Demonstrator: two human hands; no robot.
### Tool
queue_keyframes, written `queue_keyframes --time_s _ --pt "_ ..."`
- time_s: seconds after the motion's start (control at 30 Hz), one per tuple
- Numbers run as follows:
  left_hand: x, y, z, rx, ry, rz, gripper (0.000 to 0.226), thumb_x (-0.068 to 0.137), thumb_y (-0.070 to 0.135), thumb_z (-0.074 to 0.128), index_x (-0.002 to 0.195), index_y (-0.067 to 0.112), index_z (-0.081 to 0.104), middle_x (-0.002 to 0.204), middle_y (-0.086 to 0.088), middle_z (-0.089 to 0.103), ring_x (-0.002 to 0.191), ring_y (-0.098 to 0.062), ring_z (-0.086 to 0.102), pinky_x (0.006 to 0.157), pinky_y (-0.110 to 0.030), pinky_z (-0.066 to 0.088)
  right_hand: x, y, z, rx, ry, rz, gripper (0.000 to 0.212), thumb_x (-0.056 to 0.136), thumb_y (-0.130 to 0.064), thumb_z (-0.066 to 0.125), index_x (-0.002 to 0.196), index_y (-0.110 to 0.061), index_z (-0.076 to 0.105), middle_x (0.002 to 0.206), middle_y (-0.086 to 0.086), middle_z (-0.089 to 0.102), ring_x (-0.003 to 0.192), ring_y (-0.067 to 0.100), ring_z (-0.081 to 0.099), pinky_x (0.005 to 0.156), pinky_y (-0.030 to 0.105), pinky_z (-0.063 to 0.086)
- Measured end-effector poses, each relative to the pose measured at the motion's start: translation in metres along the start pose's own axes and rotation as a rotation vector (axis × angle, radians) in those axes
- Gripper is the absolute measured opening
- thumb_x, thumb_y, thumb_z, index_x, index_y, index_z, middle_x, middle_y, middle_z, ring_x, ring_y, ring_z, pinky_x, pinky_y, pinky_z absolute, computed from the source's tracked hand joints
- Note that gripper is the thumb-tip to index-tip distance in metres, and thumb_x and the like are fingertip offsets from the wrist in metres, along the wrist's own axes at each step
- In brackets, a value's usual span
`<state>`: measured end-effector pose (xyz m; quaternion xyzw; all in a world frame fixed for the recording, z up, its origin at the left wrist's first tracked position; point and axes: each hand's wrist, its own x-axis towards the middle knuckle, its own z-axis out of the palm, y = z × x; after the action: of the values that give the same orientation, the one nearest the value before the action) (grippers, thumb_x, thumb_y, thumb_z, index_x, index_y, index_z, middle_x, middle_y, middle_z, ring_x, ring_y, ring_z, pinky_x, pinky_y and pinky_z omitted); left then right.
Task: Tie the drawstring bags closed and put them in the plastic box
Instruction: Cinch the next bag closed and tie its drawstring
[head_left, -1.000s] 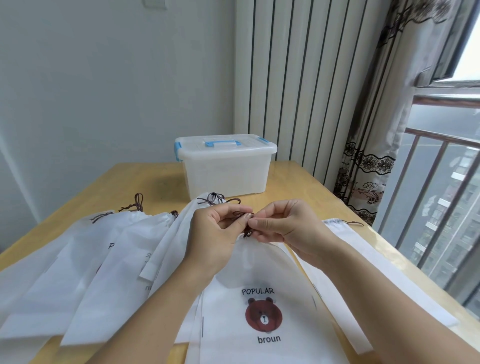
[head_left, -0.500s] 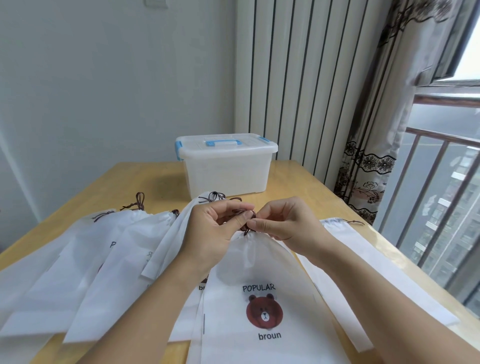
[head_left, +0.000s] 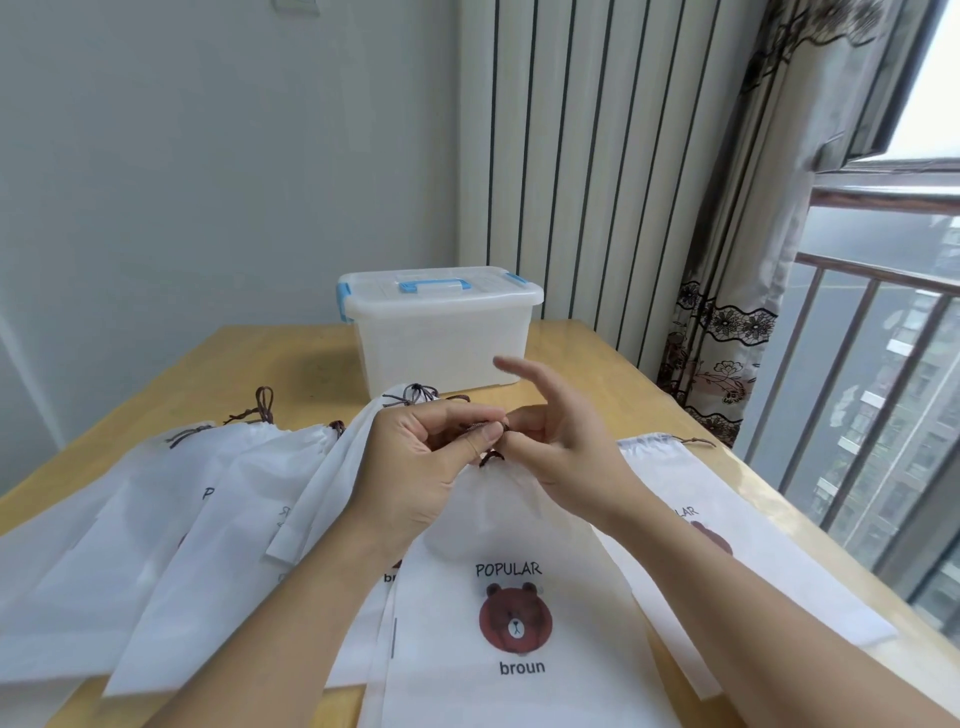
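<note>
Wooden table (head_left: 156, 395) by a curtained window. Both hands worked the brown drawstring (head_left: 491, 457) at the bear-print bag (head_left: 514, 623) mouth — left hand (head_left: 431, 467) pinching the cord, right hand (head_left: 561, 447) pinching too, forefinger lifted, probably forming the knot. About six bags counted — one lidded plastic box (head_left: 441, 332) behind.

The front drawstring bag (head_left: 519, 649) reads "POPULAR" above a brown bear face and "broun" below it. Bags lying beside it show only cut-off letters, too partial to read.
</note>
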<state>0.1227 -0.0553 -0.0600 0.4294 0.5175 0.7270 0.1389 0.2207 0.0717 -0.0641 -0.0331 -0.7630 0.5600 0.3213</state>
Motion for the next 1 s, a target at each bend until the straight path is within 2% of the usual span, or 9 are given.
queue_keyframes --time_s 0.13,0.27,0.37,0.43,0.53,0.63,0.77,0.9,1.0 --pt "0.001 -0.002 -0.004 0.054 0.012 0.046 0.022 0.078 -0.006 0.074 0.083 0.014 0.079 0.082 -0.005 0.078 0.076 -0.010 0.072 0.071 -0.017 0.054 0.002 0.000 0.000 0.068 -0.066 0.057 0.014 0.095 0.007 0.059 0.102 0.004 0.070 0.090 0.014 0.074 0.086 0.019 0.068 0.081 0.028 0.054" --pt "0.000 -0.001 -0.004 0.114 0.020 0.096 0.024 0.078 -0.004 0.076 0.083 0.020 0.079 0.083 -0.001 0.078 0.080 -0.013 0.074 0.075 -0.020 0.056 0.000 -0.007 -0.005 0.265 -0.088 0.225 0.017 0.093 0.008 0.059 0.107 0.008 0.068 0.101 0.019 0.073 0.096 0.024 0.069 0.091 0.028 0.054" --pt "0.002 -0.001 -0.007 0.126 0.052 0.118 0.026 0.078 -0.006 0.076 0.082 0.019 0.079 0.083 0.000 0.078 0.079 -0.012 0.073 0.076 -0.021 0.056 0.000 -0.016 -0.011 0.450 -0.123 0.358 0.024 0.091 0.005 0.058 0.111 0.005 0.071 0.099 0.015 0.073 0.085 0.019 0.069 0.083 0.028 0.056" --pt "0.004 -0.002 -0.009 0.103 0.065 0.121 0.026 0.078 -0.009 0.075 0.083 0.016 0.078 0.084 -0.001 0.078 0.080 -0.013 0.074 0.076 -0.021 0.056 0.002 -0.020 -0.013 0.533 -0.095 0.406 0.021 0.087 -0.003 0.063 0.103 -0.002 0.076 0.093 0.010 0.074 0.076 0.013 0.068 0.079 0.024 0.056" --pt "0.002 0.000 -0.006 0.090 0.040 0.108 0.027 0.077 -0.011 0.074 0.083 0.015 0.077 0.083 0.002 0.078 0.080 -0.010 0.074 0.076 -0.017 0.055 0.003 -0.019 -0.008 0.526 -0.027 0.433 0.012 0.081 -0.012 0.072 0.089 -0.009 0.079 0.085 0.007 0.075 0.070 0.011 0.067 0.075 0.021 0.056" --pt "0.001 0.000 -0.004 0.101 0.009 0.101 0.029 0.076 -0.011 0.074 0.082 0.017 0.078 0.081 0.002 0.078 0.078 -0.008 0.073 0.075 -0.016 0.054 0.002 -0.017 -0.009 0.522 0.032 0.472 0.009 0.075 -0.009 0.076 0.083 -0.011 0.080 0.083 0.008 0.075 0.067 0.011 0.067 0.070 0.018 0.057" --pt "0.002 -0.003 -0.005 0.115 0.044 0.085 0.024 0.076 -0.009 0.076 0.084 0.014 0.078 0.085 -0.001 0.078 0.080 -0.012 0.074 0.076 -0.017 0.054 0.003 -0.017 -0.010 0.511 0.101 0.470 0.013 0.072 -0.010 0.077 0.085 -0.014 0.080 0.085 0.008 0.075 0.068 0.012 0.066 0.072 0.023 0.053" --pt "0.002 -0.007 -0.005 0.105 0.106 0.039 0.023 0.076 -0.005 0.079 0.085 0.016 0.079 0.085 -0.002 0.078 0.081 -0.015 0.074 0.076 -0.020 0.055 0.006 -0.018 -0.011 0.516 0.158 0.433 0.027 0.073 -0.013 0.076 0.100 -0.014 0.075 0.091 0.004 0.075 0.072 0.009 0.061 0.071 0.024 0.046" --pt "0.004 -0.008 -0.005 0.071 0.132 0.002 0.021 0.077 -0.004 0.078 0.085 0.016 0.078 0.084 -0.002 0.078 0.078 -0.013 0.073 0.075 -0.021 0.056 0.006 -0.018 -0.013 0.607 0.139 0.443 0.024 0.079 -0.005 0.071 0.102 -0.010 0.073 0.088 0.005 0.074 0.069 0.010 0.064 0.066 0.021 0.053"
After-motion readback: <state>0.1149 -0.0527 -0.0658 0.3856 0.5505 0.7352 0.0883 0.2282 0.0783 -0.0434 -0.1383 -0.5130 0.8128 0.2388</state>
